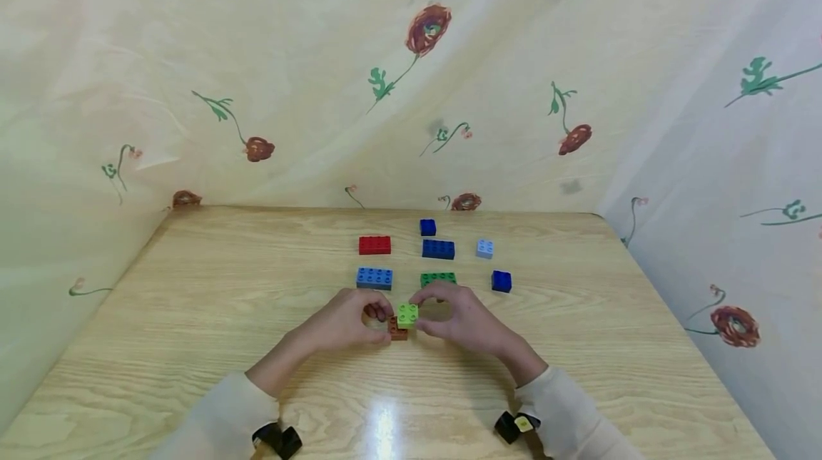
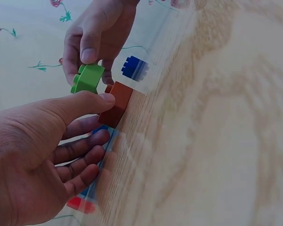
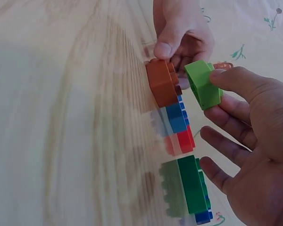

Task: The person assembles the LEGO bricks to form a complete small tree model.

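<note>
My left hand [image 1: 343,321] pinches a brown toy brick [image 1: 398,336] between thumb and fingers, low at the table surface. Between the thumb and fingers of my right hand [image 1: 464,321] is a lime green square brick [image 1: 407,315] with studs on top. In the right wrist view the lime brick [image 3: 203,85] is tilted and apart from the brown brick [image 3: 161,84], just beside and above its studs. The left wrist view shows my left thumb against the brown brick [image 2: 117,104], with the other fingers loosely bent.
Behind the hands on the wooden table [image 1: 193,317] lie a medium blue brick [image 1: 374,279], a green brick [image 1: 438,279], a red brick [image 1: 375,245], a long dark blue brick [image 1: 438,249], a light blue brick [image 1: 484,249] and small dark blue bricks [image 1: 501,282]. A flowered cloth [image 1: 308,75] hangs behind.
</note>
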Demonstrator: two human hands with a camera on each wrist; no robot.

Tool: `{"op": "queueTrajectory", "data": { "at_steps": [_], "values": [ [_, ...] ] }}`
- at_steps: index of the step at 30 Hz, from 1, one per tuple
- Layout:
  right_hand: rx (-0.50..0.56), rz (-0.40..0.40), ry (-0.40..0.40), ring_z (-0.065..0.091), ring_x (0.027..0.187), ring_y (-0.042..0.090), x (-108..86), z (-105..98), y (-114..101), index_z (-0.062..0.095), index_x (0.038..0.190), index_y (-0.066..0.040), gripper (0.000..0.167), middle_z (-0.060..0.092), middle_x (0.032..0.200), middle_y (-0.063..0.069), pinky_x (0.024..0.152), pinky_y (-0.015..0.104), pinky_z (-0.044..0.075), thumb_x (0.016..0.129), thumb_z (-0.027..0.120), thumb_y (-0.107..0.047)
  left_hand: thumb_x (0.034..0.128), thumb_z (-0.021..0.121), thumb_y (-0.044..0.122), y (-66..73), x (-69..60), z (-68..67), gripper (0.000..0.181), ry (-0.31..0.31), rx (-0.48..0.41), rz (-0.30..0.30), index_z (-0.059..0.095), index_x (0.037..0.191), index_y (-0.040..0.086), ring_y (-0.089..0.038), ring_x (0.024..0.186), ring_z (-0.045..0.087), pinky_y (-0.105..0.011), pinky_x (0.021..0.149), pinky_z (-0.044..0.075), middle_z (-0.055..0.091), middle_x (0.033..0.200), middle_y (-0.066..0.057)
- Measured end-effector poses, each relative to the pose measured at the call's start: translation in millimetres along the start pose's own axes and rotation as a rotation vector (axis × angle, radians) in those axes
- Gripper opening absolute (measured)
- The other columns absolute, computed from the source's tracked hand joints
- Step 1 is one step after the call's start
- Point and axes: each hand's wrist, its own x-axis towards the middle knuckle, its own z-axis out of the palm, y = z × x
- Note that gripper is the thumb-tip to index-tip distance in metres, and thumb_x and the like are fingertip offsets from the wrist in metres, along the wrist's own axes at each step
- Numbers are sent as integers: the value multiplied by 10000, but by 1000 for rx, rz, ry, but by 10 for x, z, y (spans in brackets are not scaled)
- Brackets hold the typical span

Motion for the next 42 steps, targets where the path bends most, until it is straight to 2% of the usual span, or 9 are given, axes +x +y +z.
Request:
{"op": "queueTrajectory", "data": {
  "at_steps": [8,15,28,32,39,42],
  "values": [
    [1,13,0,627,1197,179,25,65,-39,710,1203,-216,284,710,1202,-70,1035,495,523,930,783,-244,840,857,235,-30,18,26,272,12,5,34,724,1060,148,-99,923,647,-236,822,544,715,998,38],
    [-5,14,-4,639,1158,178,27,103,-16,714,1195,-207,279,700,1181,-64,1003,455,540,925,786,-213,841,864,255,-11,56,62,290,17,22,19,730,1084,172,-68,914,634,-231,825,543,706,989,92],
    [9,38,-29,636,1180,176,11,75,12,714,1207,-207,298,707,1202,-61,1025,464,537,920,792,-216,836,866,265,-19,71,72,301,22,30,27,726,1075,147,-84,909,641,-235,814,541,720,1001,40],
    [-8,30,-29,641,1178,173,12,75,17,717,1205,-200,299,714,1197,-60,1023,456,541,917,795,-215,837,867,271,0,63,61,314,22,38,26,726,1097,165,-75,913,635,-231,822,541,713,1014,66],
    [-17,17,-27,639,1187,177,16,87,11,719,1210,-188,300,715,1200,-54,1024,454,542,919,791,-208,872,828,290,68,15,20,267,106,27,75,726,1114,242,-136,1034,621,-346,917,523,697,1080,122],
    [-17,18,-29,639,1187,179,14,93,10,718,1214,-185,303,713,1205,-51,1020,454,543,920,789,-209,872,830,296,77,6,13,245,126,24,76,727,1090,251,-141,1036,627,-352,919,524,703,1069,121]
  ]
}}
